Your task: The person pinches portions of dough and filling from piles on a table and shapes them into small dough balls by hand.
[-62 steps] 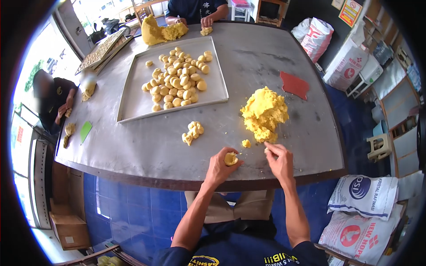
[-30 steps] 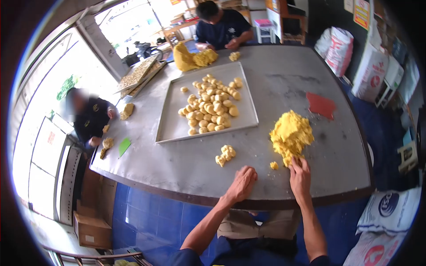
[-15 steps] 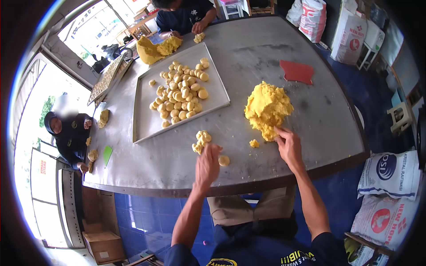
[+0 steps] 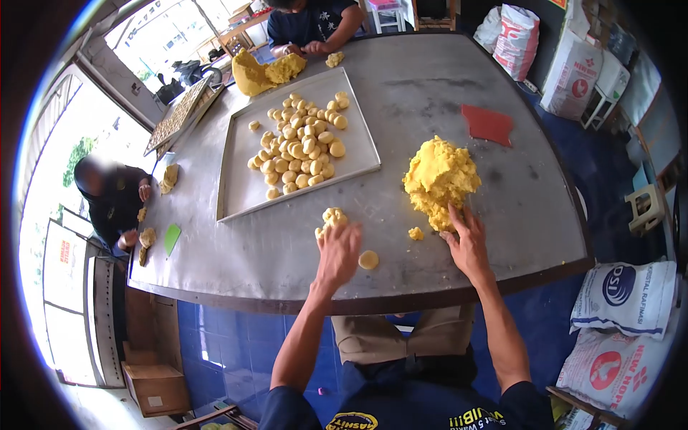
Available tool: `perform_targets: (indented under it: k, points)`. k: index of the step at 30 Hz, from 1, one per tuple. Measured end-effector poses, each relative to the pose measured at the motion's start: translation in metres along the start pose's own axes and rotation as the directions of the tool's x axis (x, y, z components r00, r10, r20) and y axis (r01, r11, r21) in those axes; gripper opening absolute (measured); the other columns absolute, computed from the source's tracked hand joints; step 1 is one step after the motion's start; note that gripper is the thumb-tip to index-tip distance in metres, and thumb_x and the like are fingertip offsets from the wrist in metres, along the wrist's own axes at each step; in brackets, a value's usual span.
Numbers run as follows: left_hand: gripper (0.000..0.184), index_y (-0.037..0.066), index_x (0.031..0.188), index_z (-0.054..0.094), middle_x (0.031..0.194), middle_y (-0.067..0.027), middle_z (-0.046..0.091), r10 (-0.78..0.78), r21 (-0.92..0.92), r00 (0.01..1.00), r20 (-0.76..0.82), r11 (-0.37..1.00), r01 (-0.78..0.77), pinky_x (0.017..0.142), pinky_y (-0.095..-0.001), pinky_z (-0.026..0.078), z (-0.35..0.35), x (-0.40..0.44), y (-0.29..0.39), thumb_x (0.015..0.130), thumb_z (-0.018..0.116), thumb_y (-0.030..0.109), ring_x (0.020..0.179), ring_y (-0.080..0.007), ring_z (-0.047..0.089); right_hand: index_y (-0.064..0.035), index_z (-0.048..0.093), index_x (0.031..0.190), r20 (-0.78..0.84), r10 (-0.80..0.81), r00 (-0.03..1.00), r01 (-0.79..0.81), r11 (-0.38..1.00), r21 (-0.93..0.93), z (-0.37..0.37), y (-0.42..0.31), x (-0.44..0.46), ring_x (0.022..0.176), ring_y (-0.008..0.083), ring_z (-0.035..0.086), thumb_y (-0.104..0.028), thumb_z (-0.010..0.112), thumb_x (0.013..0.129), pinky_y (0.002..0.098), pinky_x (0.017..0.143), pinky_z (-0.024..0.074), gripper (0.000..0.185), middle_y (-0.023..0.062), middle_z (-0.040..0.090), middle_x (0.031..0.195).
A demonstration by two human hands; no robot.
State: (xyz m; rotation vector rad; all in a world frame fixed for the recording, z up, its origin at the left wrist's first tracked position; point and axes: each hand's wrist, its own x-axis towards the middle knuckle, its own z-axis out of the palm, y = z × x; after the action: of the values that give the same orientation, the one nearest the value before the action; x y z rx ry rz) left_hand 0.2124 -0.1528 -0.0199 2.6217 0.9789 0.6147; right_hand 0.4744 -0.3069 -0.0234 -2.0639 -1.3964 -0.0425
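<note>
My left hand (image 4: 339, 256) reaches over a small cluster of pale dough pieces (image 4: 333, 215), its fingers stretched out and partly covering them. Whether the fingertips touch the pieces I cannot tell. Just right of that hand, a flattened round dough ball (image 4: 368, 259) lies on the metal table. My right hand (image 4: 467, 247) is open, fingers spread, at the lower edge of a large crumbly mound of yellow dough (image 4: 441, 175). A small yellow crumb of dough (image 4: 416, 233) sits left of its fingertips.
A metal tray (image 4: 223, 186) with many dough balls (image 4: 301, 147) lies left of centre. A red scraper (image 4: 487, 125) and a green scraper (image 4: 172, 238) rest on the table (image 4: 401, 93). Two people work at the far (image 4: 308, 29) and left (image 4: 111, 204) edges. Sacks (image 4: 622, 297) stand at right.
My right hand's fingers have spread apart beside the yellow mound. My left hand has shifted further over the dough cluster, its fingers straighter. The view has moved slightly.
</note>
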Motion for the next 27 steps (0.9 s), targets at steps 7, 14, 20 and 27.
perform_targets:
  k: [7, 14, 20, 27]
  points:
    - [0.040, 0.004, 0.124, 0.064, 0.114, -0.0159, 0.068, -0.093, -0.373, 0.987, -0.131, 0.927, 0.038, 0.071, -0.0301, 0.057, -0.049, -0.025, 0.004, 0.086, 0.074, -0.001, 0.077, -0.0223, 0.071, -0.0016, 0.063, 0.133, 0.007, -0.030, 1.000, 0.029, 0.993, 0.111, 0.012, 0.003, 0.010, 0.112, 0.0382, 0.056, -0.005, 0.072, 0.083, 0.0435, 0.100, 0.0457, 0.050, 0.0181, 0.064, 0.123]
    - [0.040, 0.006, 0.125, 0.063, 0.125, -0.0147, 0.065, -0.075, -0.014, 0.997, -0.002, 0.997, 0.075, 0.099, -0.0460, 0.046, -0.032, -0.019, -0.071, 0.085, 0.060, -0.002, 0.116, -0.0357, 0.057, 0.0000, 0.067, 0.125, 0.143, -0.107, 0.984, 0.131, 0.976, -0.173, 0.013, 0.008, 0.018, 0.097, 0.0348, 0.057, -0.001, 0.065, 0.084, 0.0427, 0.091, 0.0493, 0.041, 0.0188, 0.060, 0.106]
    - [0.029, 0.004, 0.121, 0.064, 0.107, -0.0160, 0.070, -0.476, -0.509, 0.875, -0.089, 0.777, 0.371, 0.080, -0.0389, 0.055, -0.013, -0.031, -0.076, 0.092, 0.061, 0.004, 0.090, -0.0277, 0.068, 0.0001, 0.064, 0.129, 0.077, 0.015, 0.997, -0.014, 1.000, -0.018, -0.006, 0.020, 0.019, 0.110, 0.0392, 0.055, 0.002, 0.067, 0.082, 0.0451, 0.100, 0.0443, 0.047, 0.0228, 0.056, 0.112]
    - [0.026, -0.001, 0.110, 0.067, 0.080, -0.0107, 0.073, -0.556, -0.508, 0.830, 0.027, 0.708, 0.491, 0.071, -0.0301, 0.055, -0.010, -0.009, -0.069, 0.093, 0.068, 0.018, 0.075, -0.0146, 0.069, 0.0069, 0.056, 0.134, 0.057, -0.007, 0.998, 0.019, 0.975, -0.221, -0.001, -0.007, -0.018, 0.118, 0.0412, 0.053, 0.004, 0.059, 0.087, 0.0452, 0.100, 0.0440, 0.047, 0.0250, 0.054, 0.133]
